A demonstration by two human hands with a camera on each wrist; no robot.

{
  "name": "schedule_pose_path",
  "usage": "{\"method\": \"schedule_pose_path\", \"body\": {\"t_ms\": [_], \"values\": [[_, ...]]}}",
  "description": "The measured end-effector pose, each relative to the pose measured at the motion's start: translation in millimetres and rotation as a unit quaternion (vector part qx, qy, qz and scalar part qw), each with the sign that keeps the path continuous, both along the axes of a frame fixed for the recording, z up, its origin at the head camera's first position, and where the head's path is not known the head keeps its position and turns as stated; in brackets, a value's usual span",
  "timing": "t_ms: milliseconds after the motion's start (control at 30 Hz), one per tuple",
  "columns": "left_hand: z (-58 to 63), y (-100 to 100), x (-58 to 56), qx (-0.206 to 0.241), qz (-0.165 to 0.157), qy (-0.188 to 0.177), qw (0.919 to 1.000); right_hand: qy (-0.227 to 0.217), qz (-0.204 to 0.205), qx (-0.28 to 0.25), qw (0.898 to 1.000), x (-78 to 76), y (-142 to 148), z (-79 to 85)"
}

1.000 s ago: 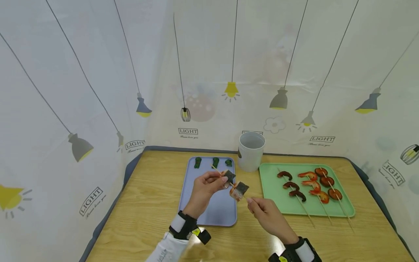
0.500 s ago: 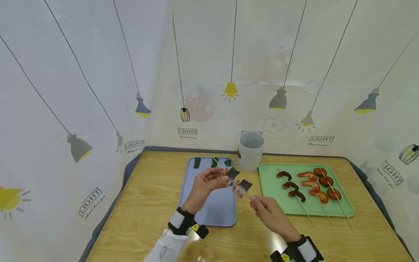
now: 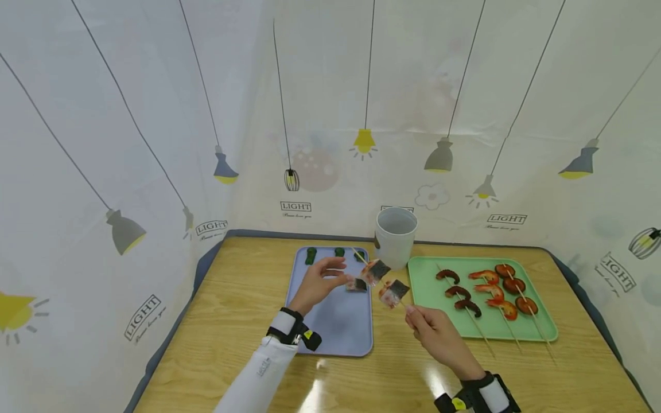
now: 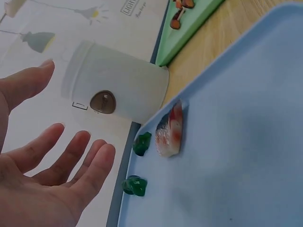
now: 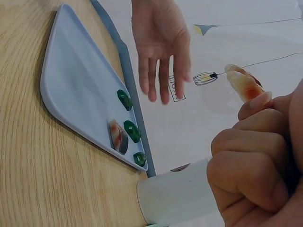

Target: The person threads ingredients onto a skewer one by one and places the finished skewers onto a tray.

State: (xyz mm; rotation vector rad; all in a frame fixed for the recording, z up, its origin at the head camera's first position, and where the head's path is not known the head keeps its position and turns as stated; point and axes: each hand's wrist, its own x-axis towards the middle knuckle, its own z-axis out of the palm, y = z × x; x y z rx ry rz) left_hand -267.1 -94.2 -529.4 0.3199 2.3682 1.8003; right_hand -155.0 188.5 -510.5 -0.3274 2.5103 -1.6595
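My right hand (image 3: 439, 338) grips the lower end of a wooden skewer (image 3: 357, 255), its fingers curled in the right wrist view. Two fish pieces (image 3: 393, 293), dark-skinned with pale reddish flesh, are threaded on the skewer, held above the table. Beside the skewer's far end, my left hand (image 3: 317, 284) is held over the lilac-blue tray (image 3: 335, 335) with fingers spread and holding nothing. Another fish piece (image 4: 169, 132) lies on that tray, apart from the left fingers in the left wrist view. Several small green pieces (image 3: 310, 256) sit along the tray's far edge.
A white bucket (image 3: 395, 246) stands behind, between the trays. The green tray (image 3: 428, 327) at right bears skewers with curled brown pieces (image 3: 458, 292), shrimp (image 3: 490, 292) and round brown slices (image 3: 515, 286). A lamp-print cloth (image 3: 330, 115) hangs behind the wooden table (image 3: 232, 321).
My left hand has let go of the upper fish piece and moved slightly left. The right hand has shifted right with the skewer, and the fish piece on the tray has come into sight.
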Motion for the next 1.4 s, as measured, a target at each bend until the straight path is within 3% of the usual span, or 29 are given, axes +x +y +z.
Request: {"method": "schedule_pose_path", "body": {"t_ms": [200,367,667,800,967,1400], "values": [[-19.9,7.9,-21.9,-0.088,0.013,-0.003,0.9960,-0.004,-0.004,-0.003,1.000,0.5,1.3,0.3],[-33.6,19.1,-36.0,-0.151,0.006,0.007,0.9886,-0.012,-0.008,-0.004,1.000,1.0,2.3,0.6],[-58.0,36.4,-57.5,-0.248,-0.021,0.071,0.9658,-0.027,-0.012,-0.006,1.000,2.4,2.2,1.4],[-54.3,39.9,-57.2,-0.268,-0.025,0.082,0.9596,-0.026,-0.012,-0.006,1.000,1.9,3.5,0.5],[-47.1,41.6,-53.3,-0.273,-0.025,0.072,0.9590,-0.026,-0.010,-0.005,1.000,1.3,5.0,-0.4],[-52.2,42.7,-49.8,-0.247,0.000,0.039,0.9683,-0.035,-0.009,-0.010,0.999,2.3,5.5,-1.4]]}}
